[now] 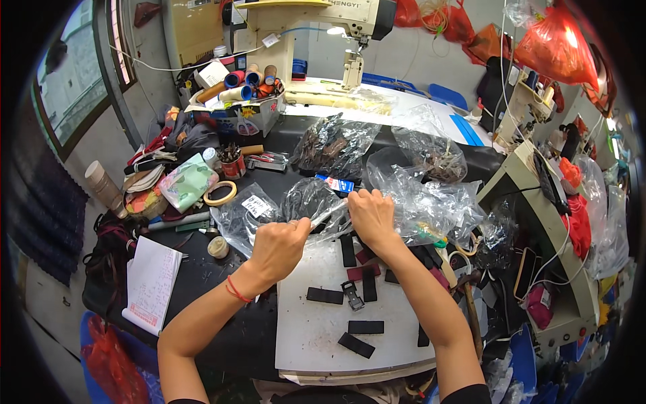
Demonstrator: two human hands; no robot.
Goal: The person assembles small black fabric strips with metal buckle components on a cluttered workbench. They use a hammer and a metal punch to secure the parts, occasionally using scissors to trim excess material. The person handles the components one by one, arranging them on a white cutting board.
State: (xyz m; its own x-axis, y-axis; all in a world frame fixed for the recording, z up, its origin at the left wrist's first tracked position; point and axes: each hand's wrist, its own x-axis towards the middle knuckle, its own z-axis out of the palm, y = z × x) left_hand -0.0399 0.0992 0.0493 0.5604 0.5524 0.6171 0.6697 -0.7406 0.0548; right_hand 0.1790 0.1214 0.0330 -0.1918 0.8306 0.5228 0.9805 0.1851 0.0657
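Plastic bag (328,215), clear and crumpled, is drawn into a twisted band between the two hands, over the far edge of a white board (316,343) on the black worktop (198,276). Taking the band as the clock's centre, the board spreads at six o'clock, carrying black strips (356,345) and a dark buckle (353,296).

At eight o'clock, just beside the band, the left hand (279,249) is closed in a fist around one end; at three, the right hand (372,214) is clenched on the other.

The film looks thin, so it should be light, limp and rather slippery, likely to stretch or tear under a hard pull. Gathered folds probably give the surest hold, better than a single layer.

Farther out at eight o'clock, an open notebook (153,283) shows handwritten lines and red print low on its page. At nine, a white label (254,206) on clear film bears dark handwriting. At twelve, just beyond the band, lies a small blue packet (335,184) with red and white printing; far past it, a sewing machine (313,21) has dark lettering on its arm.
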